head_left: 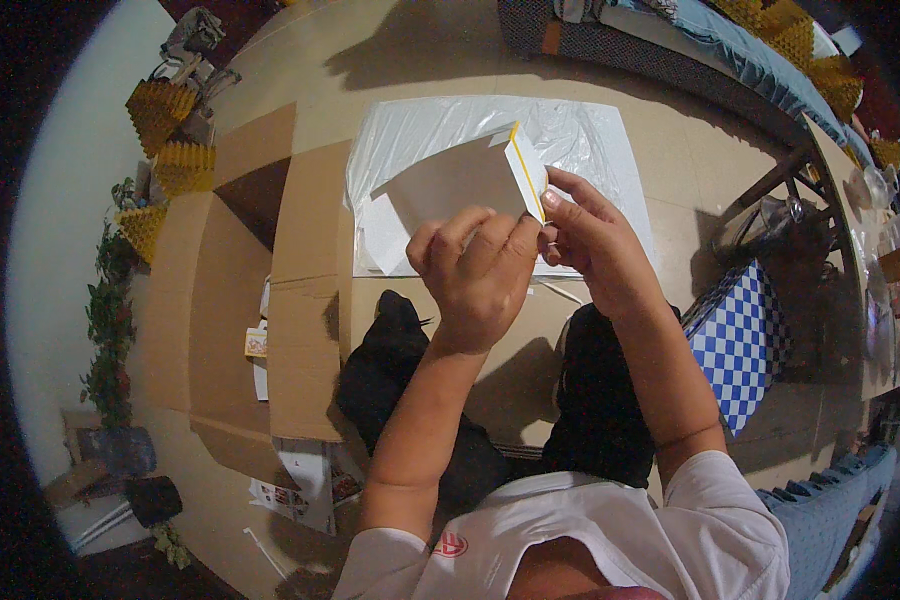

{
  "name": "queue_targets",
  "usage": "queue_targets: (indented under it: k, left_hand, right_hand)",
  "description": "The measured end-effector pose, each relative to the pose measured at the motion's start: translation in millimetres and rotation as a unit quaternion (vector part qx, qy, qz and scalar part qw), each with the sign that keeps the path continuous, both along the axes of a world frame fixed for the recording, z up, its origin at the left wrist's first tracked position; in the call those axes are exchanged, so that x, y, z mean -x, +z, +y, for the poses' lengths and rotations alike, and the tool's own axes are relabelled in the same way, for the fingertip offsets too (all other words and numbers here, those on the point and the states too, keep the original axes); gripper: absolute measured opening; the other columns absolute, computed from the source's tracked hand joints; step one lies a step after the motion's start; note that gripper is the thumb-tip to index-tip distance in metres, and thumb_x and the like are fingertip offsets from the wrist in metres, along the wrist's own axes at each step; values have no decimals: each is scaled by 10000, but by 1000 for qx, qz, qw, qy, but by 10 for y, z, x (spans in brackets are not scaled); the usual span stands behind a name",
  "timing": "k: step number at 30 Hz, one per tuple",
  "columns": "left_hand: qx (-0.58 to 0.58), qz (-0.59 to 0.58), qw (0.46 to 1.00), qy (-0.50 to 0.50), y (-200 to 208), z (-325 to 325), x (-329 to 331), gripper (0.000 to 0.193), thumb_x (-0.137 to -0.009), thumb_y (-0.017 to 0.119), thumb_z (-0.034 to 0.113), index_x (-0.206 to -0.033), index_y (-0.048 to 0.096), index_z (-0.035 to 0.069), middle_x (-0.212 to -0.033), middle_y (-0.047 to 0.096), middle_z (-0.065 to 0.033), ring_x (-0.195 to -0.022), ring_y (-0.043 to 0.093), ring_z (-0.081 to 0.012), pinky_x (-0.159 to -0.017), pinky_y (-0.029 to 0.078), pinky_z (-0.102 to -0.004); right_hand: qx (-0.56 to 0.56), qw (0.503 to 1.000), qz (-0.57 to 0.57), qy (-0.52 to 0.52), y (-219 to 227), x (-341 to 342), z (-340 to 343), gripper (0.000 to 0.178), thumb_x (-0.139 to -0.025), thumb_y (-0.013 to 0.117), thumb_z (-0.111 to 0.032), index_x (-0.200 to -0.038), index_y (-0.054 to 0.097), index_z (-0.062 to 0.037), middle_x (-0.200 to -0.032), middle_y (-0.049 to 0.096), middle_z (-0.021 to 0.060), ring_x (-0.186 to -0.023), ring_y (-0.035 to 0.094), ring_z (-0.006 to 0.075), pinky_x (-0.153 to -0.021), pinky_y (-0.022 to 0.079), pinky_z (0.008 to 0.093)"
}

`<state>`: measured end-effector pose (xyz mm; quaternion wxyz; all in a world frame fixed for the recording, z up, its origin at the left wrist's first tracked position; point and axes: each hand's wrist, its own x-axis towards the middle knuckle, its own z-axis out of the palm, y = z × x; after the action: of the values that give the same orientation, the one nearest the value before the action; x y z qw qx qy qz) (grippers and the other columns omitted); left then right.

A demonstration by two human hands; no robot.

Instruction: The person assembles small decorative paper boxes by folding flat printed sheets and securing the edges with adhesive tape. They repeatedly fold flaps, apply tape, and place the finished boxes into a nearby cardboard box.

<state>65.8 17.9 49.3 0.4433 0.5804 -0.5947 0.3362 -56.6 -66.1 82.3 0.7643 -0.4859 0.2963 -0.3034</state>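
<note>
A white paperboard box [450, 183] with a yellow edge is held up in front of me, partly folded, its inner side shaded. My left hand [475, 268] is closed on its lower near edge, fingers curled over it. At the box's right corner, my right hand [592, 228] pinches the narrow yellow-edged side panel between thumb and fingers. The two hands almost touch at that corner. Beneath them lies a flat white board [595, 140] covered in wrinkled clear plastic. The hands hide part of the box's lower edge.
To the left stands a large open cardboard box [310, 230] with a few small items inside. Printed papers [310, 490] lie below it. A blue-and-white checkered box-like thing [735, 345] sits by my right leg, near a cluttered table [840, 270]. A sofa [630, 45] stands at the far side.
</note>
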Motion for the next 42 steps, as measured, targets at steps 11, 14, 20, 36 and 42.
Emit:
queue_targets:
  k: [11,14,20,36,42]
  left_hand:
    - [17,52,998,-35,-60,-93,-2,202,-693,749,112,-887,691,127,-877,602,35,-922,561,-175,-843,359,-375]
    - [16,76,996,-53,-52,-123,29,168,-734,739,68,-891,682,90,-861,606,-1,-863,578,-201,-795,412,-377]
    - [-28,310,937,-159,-70,-117,136,91,-823,694,49,-883,643,2,-852,605,-87,-795,582,-213,-718,468,-307]
    - [-94,353,894,-259,-77,-184,-163,59,-876,615,90,-876,614,31,-913,612,-53,-933,544,-209,-907,384,-313]
    - [-125,444,812,-358,-115,-185,-237,65,-921,564,76,-927,597,20,-1023,585,-69,-963,533,-179,-925,387,-302]
  right_hand:
    - [-18,999,-43,-5,-298,-99,3,617,-908,623,-391,-1378,397,-62,-1095,554,81,-918,547,118,-725,464,253]
    - [-12,996,-87,-8,-462,-142,-26,617,-915,597,-449,-1354,407,-59,-1133,542,81,-1013,523,144,-809,446,284]
    - [107,990,-50,-76,-542,-150,-21,647,-902,633,-404,-1377,367,-55,-1219,516,122,-1158,484,213,-974,393,357]
    - [102,992,-56,-40,-431,62,-204,373,-865,656,-187,-1202,596,-39,-1110,619,81,-1061,549,163,-965,386,293]
    - [244,966,-73,-36,-444,77,-231,299,-870,671,-155,-1143,636,-39,-1035,650,61,-951,597,129,-870,469,281]
